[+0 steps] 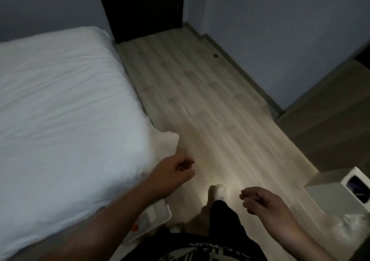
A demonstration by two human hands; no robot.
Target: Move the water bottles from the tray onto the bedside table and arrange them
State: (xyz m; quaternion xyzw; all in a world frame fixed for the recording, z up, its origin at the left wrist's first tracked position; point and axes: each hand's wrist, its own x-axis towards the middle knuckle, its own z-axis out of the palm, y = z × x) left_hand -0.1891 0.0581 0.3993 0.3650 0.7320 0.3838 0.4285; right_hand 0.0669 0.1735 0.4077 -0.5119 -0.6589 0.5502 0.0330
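No water bottles show anywhere in the head view, and neither does the bedside worktop, so where the bottles stand cannot be told from here. The person is on the wooden floor point(200, 100) just right of the bed point(60, 100), 1 pale shoe point(218, 190) forward, facing a dark doorway point(144, 6) beyond the bed's far corner.

Both hands carry nothing. The left hand point(176, 170) hangs beside the bed's near edge, its fingers point(186, 161) loosely curled toward the thumb. The right hand point(262, 200), further right of the bed, has its fingers point(250, 192) loosely bent and relaxed.

A white ribbed object point(158, 210) lies at the foot of the bed, partly hidden under the left forearm, with something small and orange on it. It may be the tray, but the dim, blurred picture does not settle that. A pale open-topped box point(340, 182) sits on the floor well to the right of the bed.

Judging progress: with 2 empty hands and no bottle in sight, this looks like a walk between places rather than a carry. How many bottles are moved or left to arrange cannot be told.
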